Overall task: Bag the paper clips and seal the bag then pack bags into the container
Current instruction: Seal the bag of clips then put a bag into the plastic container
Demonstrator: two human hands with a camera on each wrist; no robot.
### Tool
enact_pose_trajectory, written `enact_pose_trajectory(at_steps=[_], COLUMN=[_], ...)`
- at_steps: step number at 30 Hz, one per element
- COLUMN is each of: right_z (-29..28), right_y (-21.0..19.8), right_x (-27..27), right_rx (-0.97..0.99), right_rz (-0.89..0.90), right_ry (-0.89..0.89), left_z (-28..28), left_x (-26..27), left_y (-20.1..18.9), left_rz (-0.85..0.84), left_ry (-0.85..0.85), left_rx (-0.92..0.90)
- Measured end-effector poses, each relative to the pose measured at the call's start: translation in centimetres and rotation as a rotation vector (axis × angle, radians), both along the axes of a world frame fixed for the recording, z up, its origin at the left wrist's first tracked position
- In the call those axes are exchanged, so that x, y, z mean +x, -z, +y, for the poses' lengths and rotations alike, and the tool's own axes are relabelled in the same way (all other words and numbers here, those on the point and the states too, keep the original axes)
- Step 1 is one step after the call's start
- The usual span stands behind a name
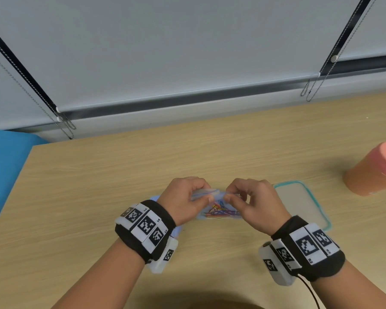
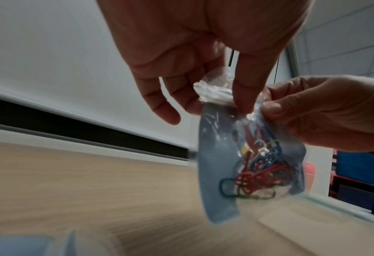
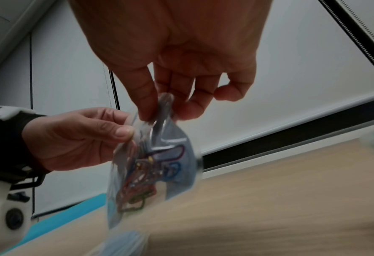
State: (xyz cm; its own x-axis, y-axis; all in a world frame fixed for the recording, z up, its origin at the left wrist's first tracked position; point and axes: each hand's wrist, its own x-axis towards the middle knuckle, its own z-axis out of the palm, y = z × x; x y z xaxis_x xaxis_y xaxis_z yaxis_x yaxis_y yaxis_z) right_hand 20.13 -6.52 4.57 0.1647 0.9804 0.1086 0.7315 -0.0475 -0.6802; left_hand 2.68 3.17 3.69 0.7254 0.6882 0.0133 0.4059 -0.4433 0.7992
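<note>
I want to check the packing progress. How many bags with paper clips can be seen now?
1. The bag is held above the table, its top pinched by the left hand and right hand. More blue plastic lies under the left wrist; it may hide other bags.

We see bare forearms, each with a broad black fabric wristband. The left wristband carries white rectangular tiles printed with black square-coded markers, with a white plastic camera housing beneath. The right wristband has matching marker tiles, a white housing and a thin black cable.
</note>
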Motion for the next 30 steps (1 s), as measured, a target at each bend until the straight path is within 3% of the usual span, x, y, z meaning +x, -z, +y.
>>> enact_pose_trajectory(at_steps=[7,11,18,26,30], right_z=[0.4,0.7,0.5,0.6,0.6], right_y=[-0.3,0.0,0.7,2.3,2.9], right_x=[-0.9,-1.0,-1.0,-0.4,0.7], right_rx=[-0.043,-0.032,-0.003,0.033,0.016], right_rz=[-0.084,-0.139,-0.075,-0.153,-0.069], right_ry=[-0.05,-0.044,0.004,0.036,0.088], left_z=[-0.7,-0.5,0.1,1.5,1.8], left_x=[0.7,0.5,-0.1,-0.2,0.4], left_y=[-0.1,0.0,0.2,1.5,1.3], left_rz=[-0.016,-0.021,0.014,0.116,0.151], left_ry=[0.022,-0.003,0.0,0.025,0.094], left_rx=[0.095,0.02,0.067,0.098,0.023])
